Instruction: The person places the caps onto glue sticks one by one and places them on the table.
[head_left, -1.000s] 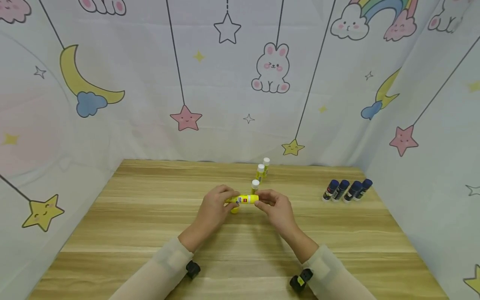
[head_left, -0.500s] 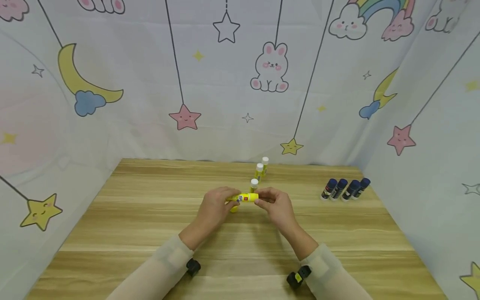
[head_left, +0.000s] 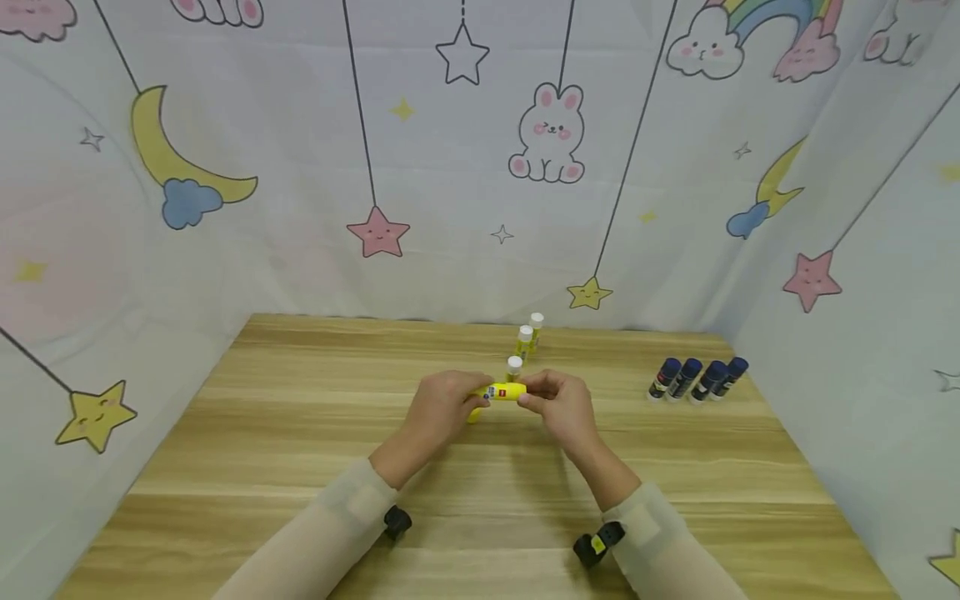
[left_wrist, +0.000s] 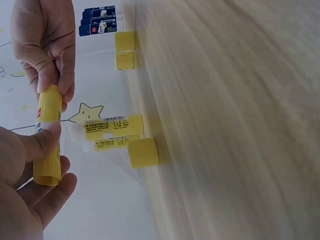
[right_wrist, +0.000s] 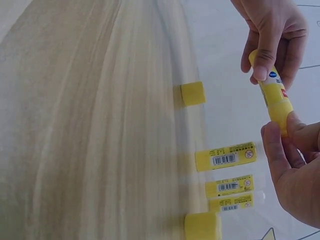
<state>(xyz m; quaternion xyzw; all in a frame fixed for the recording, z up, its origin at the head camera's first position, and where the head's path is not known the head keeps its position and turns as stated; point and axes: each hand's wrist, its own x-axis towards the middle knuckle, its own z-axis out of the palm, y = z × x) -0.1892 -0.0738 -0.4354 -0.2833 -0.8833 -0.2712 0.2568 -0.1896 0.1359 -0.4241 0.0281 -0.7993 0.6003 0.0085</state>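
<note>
A yellow glue stick (head_left: 506, 392) lies level between my two hands over the table. My left hand (head_left: 446, 402) holds its left end, thumb along the barrel in the left wrist view. My right hand (head_left: 564, 410) pinches the yellow cap (right_wrist: 281, 114) at the other end between thumb and fingers. The cap sits right against the printed label. Below the left hand, a loose yellow cap (head_left: 474, 415) shows on the table. Just behind the held stick stands a yellow glue stick with a white top (head_left: 514, 368).
Two more white-topped glue sticks (head_left: 525, 340) stand farther back. Several navy glue sticks (head_left: 697, 381) are grouped at the right rear. Loose yellow caps (left_wrist: 125, 41) stand on the wooden table (head_left: 337, 358). A patterned curtain (head_left: 300, 250) hangs behind the back edge.
The white band that showed between label and cap one second ago is now covered by the cap. The hands stay at nearly the same place, and the view shifts slightly.
</note>
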